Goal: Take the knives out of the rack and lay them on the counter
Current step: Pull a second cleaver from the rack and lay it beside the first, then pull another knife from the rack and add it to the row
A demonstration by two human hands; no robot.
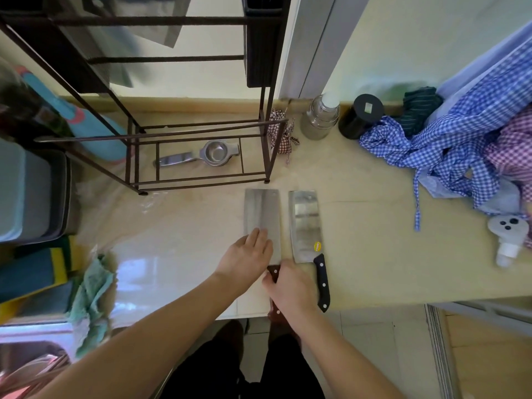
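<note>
Two cleavers lie side by side on the beige counter, blades pointing away from me. The left cleaver has a brown riveted handle, and my right hand is closed around that handle at the counter's front edge. My left hand rests flat on the near end of its blade, fingers together. The right cleaver has a black handle with rivets and a yellow sticker; nothing touches it. The dark metal rack stands behind the knives, to the left.
A metal lemon squeezer lies on the rack's base. A glass bottle and a black jar stand by the wall. Checked cloths pile at right, near a white plastic piece. A green rag hangs at left.
</note>
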